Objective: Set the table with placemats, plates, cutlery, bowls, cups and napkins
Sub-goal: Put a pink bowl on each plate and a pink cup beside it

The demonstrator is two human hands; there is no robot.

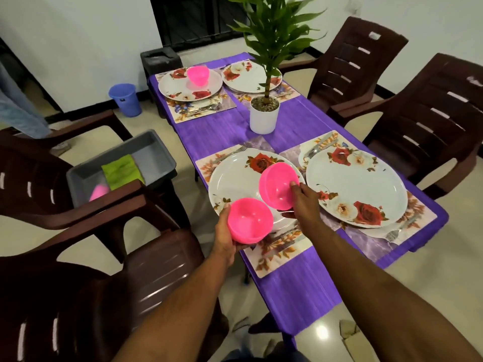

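Two pink bowls over near-left plate [235, 178]: left hand [224, 231] cups lower bowl [249, 220]; right hand [303, 202] pinches tilted bowl [278, 185].

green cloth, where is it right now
In the head view the green cloth lies inside the grey tub on the left, beside the table, with a pink item next to it.

Left hand [225, 232], right hand [303, 198], both gripping.
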